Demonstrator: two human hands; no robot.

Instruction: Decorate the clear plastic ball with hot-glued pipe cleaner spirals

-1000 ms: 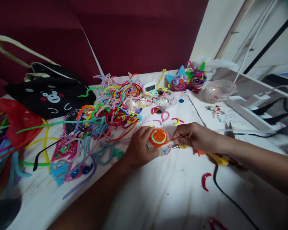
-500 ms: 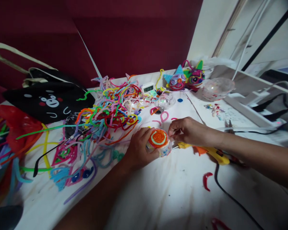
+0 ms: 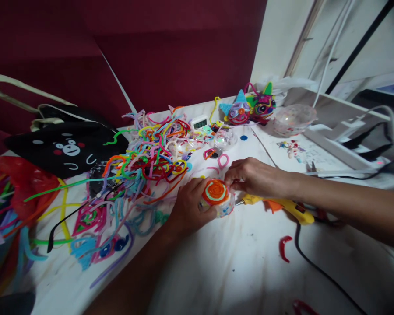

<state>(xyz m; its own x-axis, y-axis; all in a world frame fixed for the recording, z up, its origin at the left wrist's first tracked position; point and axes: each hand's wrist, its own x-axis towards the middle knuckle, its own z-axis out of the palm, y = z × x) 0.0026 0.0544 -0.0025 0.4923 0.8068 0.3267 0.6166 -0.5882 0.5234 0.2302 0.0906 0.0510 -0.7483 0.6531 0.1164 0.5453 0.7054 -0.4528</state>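
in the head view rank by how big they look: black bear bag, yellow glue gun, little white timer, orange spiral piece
1. black bear bag
2. yellow glue gun, partly hidden by the right arm
3. orange spiral piece
4. white timer, though farther away, so unsure against the spiral piece

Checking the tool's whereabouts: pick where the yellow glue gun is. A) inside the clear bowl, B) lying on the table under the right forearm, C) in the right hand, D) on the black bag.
B: the yellow glue gun lies on the white table, under the right forearm, in no hand.

Dim room, bright glare mid-table, edges warped
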